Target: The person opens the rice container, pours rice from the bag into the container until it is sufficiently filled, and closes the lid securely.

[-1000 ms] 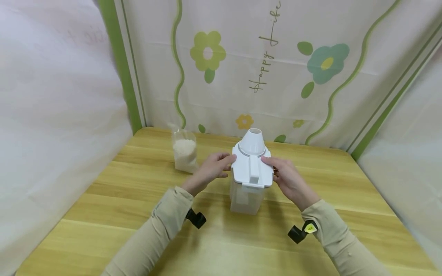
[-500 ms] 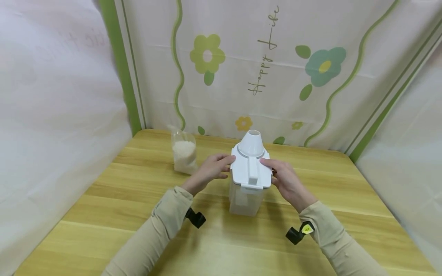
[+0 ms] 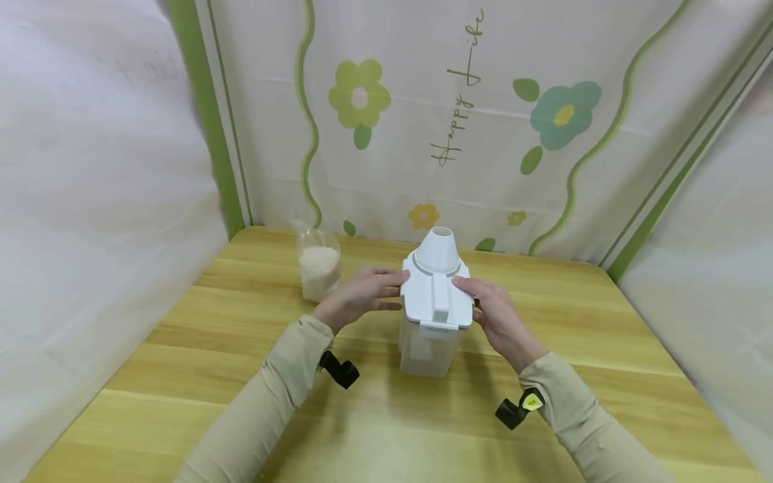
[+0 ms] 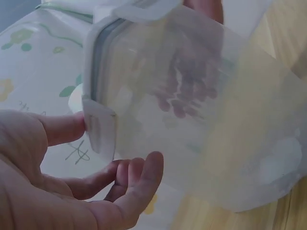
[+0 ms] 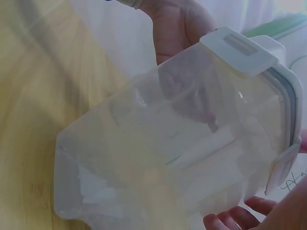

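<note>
A translucent storage container [image 3: 430, 352] stands upright on the table, with a white lid [image 3: 417, 302] topped by a handle and a white cone [image 3: 436, 253]. At its left side, my left hand [image 3: 361, 296] has its thumb on the lid's edge. The left wrist view shows its fingers curled below a white side latch [image 4: 101, 129]. My right hand [image 3: 498, 318] holds the other side of the lid, thumb on top and fingers down by the right latch [image 5: 282, 172]. The clear wall shows no contents inside.
A clear plastic bag of white grains [image 3: 319, 270] stands behind my left hand. The wooden table [image 3: 199, 349] ends at a patterned curtain [image 3: 386, 168], and pale cloth hangs on both sides. A black camera mount [image 3: 341, 370] juts from my left wrist.
My left hand has shifted slightly and its wrist has moved a little left, overlapping the bag's lower edge more. My right hand stays at the lid, and the container stands in place.
</note>
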